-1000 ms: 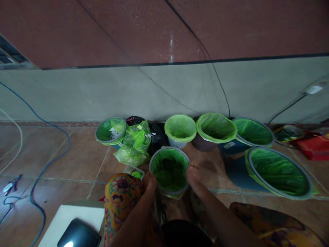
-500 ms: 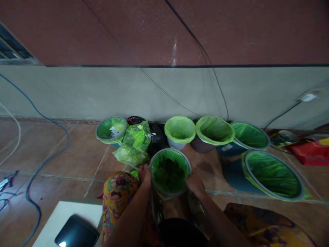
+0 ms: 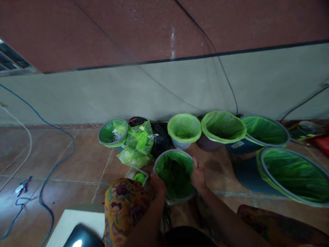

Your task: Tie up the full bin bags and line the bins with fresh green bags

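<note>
A round bin (image 3: 174, 197) with a grey rim and a green liner stands between my knees, its inside dark. My left hand (image 3: 158, 187) grips the bin's left side near the rim. On the opposite side my right hand (image 3: 198, 175) holds the rim, fingers partly hidden. Just left of the bin, a small clear container (image 3: 128, 172) holds bright green plastic. Behind it lie a filled green bag (image 3: 140, 140) with a white tie and black bags (image 3: 160, 139).
Lined bins line the wall: a small one (image 3: 101, 132) at left, a white one (image 3: 181, 144), a brown one (image 3: 209, 144) and two blue ones (image 3: 239, 145) at right. A blue cable (image 3: 53, 168) and a white box (image 3: 87, 219) are at left.
The view has tilted and shifted slightly. My left hand has moved from the bin's upper left side down along its rim, and my right hand sits slightly higher on the rim.
</note>
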`<state>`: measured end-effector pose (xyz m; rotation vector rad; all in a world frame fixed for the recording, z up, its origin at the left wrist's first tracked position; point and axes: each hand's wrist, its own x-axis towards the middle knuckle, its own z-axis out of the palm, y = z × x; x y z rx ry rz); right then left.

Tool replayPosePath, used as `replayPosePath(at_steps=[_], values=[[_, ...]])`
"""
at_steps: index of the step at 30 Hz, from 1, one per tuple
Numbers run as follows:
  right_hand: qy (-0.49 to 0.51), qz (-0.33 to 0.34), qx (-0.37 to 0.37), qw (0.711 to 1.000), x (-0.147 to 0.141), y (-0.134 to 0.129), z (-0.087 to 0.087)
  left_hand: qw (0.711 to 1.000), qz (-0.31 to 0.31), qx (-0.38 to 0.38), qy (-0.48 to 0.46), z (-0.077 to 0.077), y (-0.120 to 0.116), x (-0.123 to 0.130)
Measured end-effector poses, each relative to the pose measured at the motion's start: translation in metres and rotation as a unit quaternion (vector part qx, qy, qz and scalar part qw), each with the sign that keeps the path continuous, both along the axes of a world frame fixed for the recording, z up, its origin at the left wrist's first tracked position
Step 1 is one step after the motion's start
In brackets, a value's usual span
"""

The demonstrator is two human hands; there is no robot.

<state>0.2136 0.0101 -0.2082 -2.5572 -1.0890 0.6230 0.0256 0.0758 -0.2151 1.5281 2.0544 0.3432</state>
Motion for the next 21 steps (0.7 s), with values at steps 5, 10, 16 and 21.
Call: replayPosePath(at_steps=[5, 10, 16, 21], values=[[0.067, -0.085, 0.061, 0.992, -0.006, 0.005, -0.002, 0.997, -0.067, 0.030, -0.025, 0.006, 0.037, 0.002], [-0.023, -0.155, 0.071, 0.985, -0.026, 0.007, 0.020, 0.988, -0.133, 0.078, 0.028, 0.043, 0.081, 0.008], [0.097, 0.054, 0.037, 0.993, -0.033, 0.050, 0.025, 0.929, -0.368, 0.014, 0.023, 0.049, 0.065, 0.046], [0.126, 0.157, -0.031, 0.979, -0.009, 0.108, -0.011, 0.950, -0.244, -0.196, -0.010, -0.014, 0.076, 0.072]])
